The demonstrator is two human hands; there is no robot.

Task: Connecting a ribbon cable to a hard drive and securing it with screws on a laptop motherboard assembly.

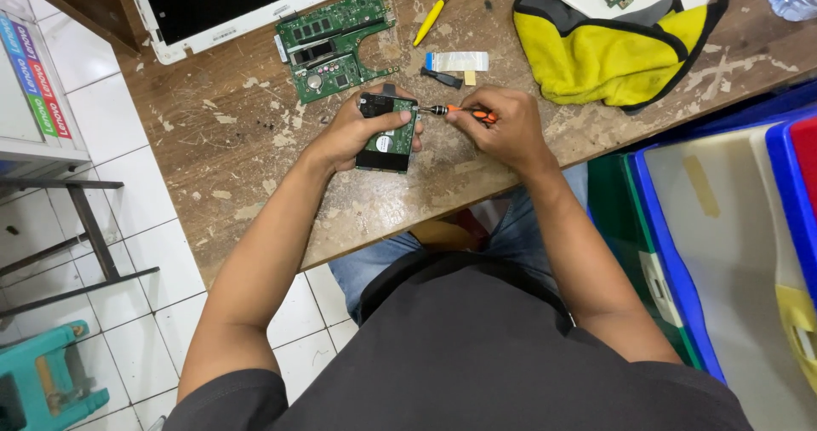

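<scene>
My left hand (353,131) grips a small hard drive (388,137), its green circuit board facing up, held on the worn wooden table (247,150). An orange-handled screwdriver (464,112) lies in my right hand (498,126), its tip touching the drive's upper right edge. The fingers of both hands hide parts of the drive and the handle.
A green motherboard (332,44) lies just behind the drive, beside an opened white laptop shell (179,31). A yellow tool (438,7), a flat ribbon cable (458,60), a small black part (441,78) and a yellow-black cloth (608,52) lie behind. Blue bins (681,261) stand at my right.
</scene>
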